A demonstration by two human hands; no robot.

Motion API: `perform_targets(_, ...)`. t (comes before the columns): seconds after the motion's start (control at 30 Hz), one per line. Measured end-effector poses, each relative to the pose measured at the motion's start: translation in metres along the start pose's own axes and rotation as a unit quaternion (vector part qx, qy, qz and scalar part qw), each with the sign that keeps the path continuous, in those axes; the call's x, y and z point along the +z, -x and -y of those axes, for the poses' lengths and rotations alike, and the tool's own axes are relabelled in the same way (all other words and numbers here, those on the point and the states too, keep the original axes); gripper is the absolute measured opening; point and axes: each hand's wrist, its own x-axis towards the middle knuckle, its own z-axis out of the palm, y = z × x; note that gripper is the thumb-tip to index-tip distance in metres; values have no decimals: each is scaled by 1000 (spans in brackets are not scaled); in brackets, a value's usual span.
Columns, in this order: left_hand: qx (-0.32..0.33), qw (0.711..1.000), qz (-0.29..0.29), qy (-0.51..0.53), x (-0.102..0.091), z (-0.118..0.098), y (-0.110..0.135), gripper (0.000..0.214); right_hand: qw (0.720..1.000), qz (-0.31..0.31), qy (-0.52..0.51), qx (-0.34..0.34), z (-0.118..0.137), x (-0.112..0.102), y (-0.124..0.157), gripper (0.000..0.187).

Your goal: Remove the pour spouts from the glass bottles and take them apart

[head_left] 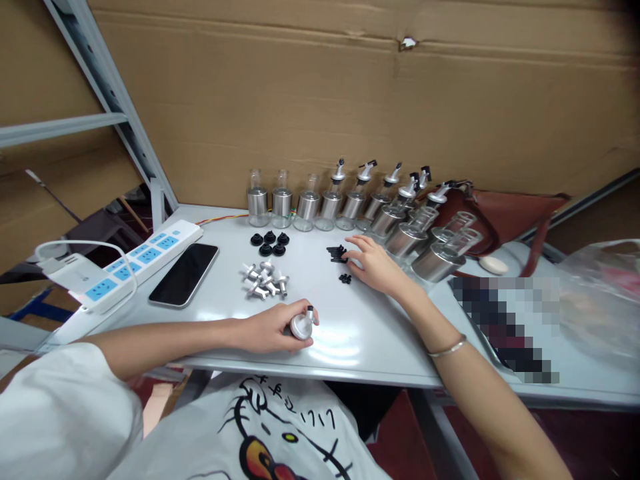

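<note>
My left hand (273,327) is closed around a silver pour spout (301,327) with a black tip, close to the table's front edge. Over a small pile of thin black plastic pieces (336,253) is my right hand (373,263), its fingers apart and the fingertips at the pile's right side. Whether they touch a piece I cannot tell. Just below lie several tiny black parts (345,279). Between my hands and the back are loose silver spouts (265,279) in a heap and several black stoppers (270,243).
Glass bottles with steel sleeves (307,208) line the back, several topped with spouts (367,170). On the left are a phone (185,275) and a power strip (150,257). A brown bag (520,217), a white oval object (493,265) and a plastic bag (600,300) are at right.
</note>
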Motion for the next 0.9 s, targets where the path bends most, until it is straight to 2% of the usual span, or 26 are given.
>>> perform_targets(0.2,8,1000,-8,-30,0,0,0,23,1000,-1,-10,-16,0,0,0,29)
perform_targets(0.5,4,1000,-1,-9,-1,0,0,23,1000,14,9,6,-2,3,0,29)
perform_targets(0.9,3,1000,-1,5,0,0,0,24,1000,5,6,-3,-2,8,0,31)
